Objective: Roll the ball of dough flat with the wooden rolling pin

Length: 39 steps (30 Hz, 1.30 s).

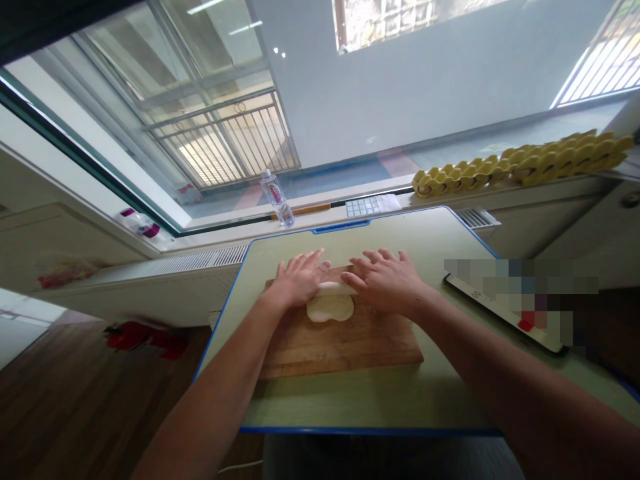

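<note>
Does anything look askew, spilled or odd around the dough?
No spill or damage shows. Only the dough looks slightly odd: its near edge dips inward, so the outline isn't round. It lies on the wooden board.

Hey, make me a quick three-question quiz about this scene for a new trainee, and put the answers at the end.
1. True or false: the left hand and the right hand rest on the rolling pin with their fingers extended.
2. Fill in the blank: the flattened dough lies on a wooden ____.
3. Multiple choice: what colour is the edging of the table?
A) Red
B) Blue
C) Yellow

Key:
1. True.
2. Board.
3. B, blue.
</note>
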Each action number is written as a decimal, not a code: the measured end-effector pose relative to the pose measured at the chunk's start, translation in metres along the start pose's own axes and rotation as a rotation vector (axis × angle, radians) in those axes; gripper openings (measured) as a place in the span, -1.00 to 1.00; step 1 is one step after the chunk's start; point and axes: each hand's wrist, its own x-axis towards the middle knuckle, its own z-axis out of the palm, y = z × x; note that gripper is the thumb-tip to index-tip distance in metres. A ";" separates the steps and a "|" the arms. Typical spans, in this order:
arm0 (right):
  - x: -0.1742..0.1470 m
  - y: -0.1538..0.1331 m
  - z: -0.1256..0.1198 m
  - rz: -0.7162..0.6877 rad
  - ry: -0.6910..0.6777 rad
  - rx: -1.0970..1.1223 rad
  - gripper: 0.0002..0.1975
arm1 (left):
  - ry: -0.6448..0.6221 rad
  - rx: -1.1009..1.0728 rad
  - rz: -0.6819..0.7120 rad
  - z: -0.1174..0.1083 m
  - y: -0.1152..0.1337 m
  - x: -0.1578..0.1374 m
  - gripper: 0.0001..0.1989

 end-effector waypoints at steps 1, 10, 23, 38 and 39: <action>-0.001 -0.001 0.000 -0.007 -0.011 0.003 -0.32 | 0.018 0.010 -0.013 0.001 0.002 -0.007 -0.31; 0.001 -0.003 0.002 0.035 0.001 0.027 -0.35 | 0.019 0.050 0.009 0.002 0.001 0.003 -0.37; 0.002 0.000 -0.001 0.011 -0.039 0.021 -0.39 | 0.075 0.032 0.018 0.002 0.005 -0.001 -0.41; 0.005 0.003 0.004 0.089 0.032 0.032 -0.36 | 0.051 0.060 0.007 -0.002 0.007 0.017 -0.42; 0.006 0.003 0.003 0.100 0.044 0.035 -0.36 | 0.048 0.057 0.013 -0.002 0.007 0.022 -0.42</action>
